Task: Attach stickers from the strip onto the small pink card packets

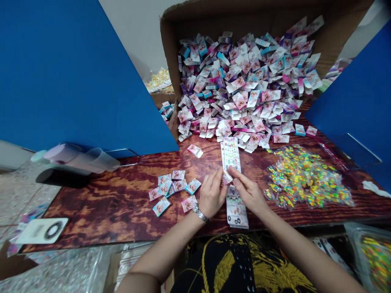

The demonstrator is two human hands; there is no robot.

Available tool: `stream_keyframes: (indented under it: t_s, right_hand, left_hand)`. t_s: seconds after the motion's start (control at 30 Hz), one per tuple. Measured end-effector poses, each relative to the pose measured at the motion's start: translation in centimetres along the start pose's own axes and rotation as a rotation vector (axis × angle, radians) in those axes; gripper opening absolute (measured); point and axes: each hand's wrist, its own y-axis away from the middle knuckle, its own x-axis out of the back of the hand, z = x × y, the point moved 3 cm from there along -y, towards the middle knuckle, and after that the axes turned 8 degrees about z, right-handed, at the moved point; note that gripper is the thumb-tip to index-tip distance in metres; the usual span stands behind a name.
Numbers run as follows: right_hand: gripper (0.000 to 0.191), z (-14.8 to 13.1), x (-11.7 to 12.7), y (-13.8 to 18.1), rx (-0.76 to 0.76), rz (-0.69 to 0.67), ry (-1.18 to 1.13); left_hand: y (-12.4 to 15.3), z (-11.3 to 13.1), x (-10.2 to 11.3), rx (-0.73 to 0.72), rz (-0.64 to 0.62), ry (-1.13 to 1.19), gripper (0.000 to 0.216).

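My left hand [210,192], with a metal watch on the wrist, and my right hand [248,188] meet over the wooden table [106,203], both pinching a small folded paper card [227,177]. Just beyond them lies a strip of nail stickers [231,154]. A second sticker strip [236,207] lies under my right hand near the table's front edge. To the left of my left hand sits a small cluster of several folded cards [172,190].
A big cardboard box [171,49] on its side spills a heap of folded cards [244,85] onto the table. A pile of small bags with coloured pieces [305,177] lies right. Blue panels [67,73] stand on both sides. A plastic roll [82,159] lies left.
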Motion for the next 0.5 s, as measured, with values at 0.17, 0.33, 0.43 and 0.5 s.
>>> stream_keyframes:
  t_s: [0.17,0.33,0.43,0.5]
  right_hand:
    - [0.035,-0.4,0.0,0.6,-0.022,0.102,0.055]
    - [0.031,0.4,-0.1,0.0,-0.224,0.075,-0.206]
    - [0.033,0.3,0.3,-0.8,-0.324,-0.026,-0.326]
    - [0.035,0.2,0.6,-1.2,-0.386,-0.085,-0.386]
  left_hand:
    - [0.1,0.2,0.0,-0.02,0.014,-0.028,0.059]
    - [0.4,0.1,0.0,-0.083,0.011,-0.047,0.058]
    - [0.6,-0.1,0.0,-0.141,-0.009,-0.048,0.057]
    - [0.6,-0.2,0.0,-0.166,-0.019,-0.044,0.057]
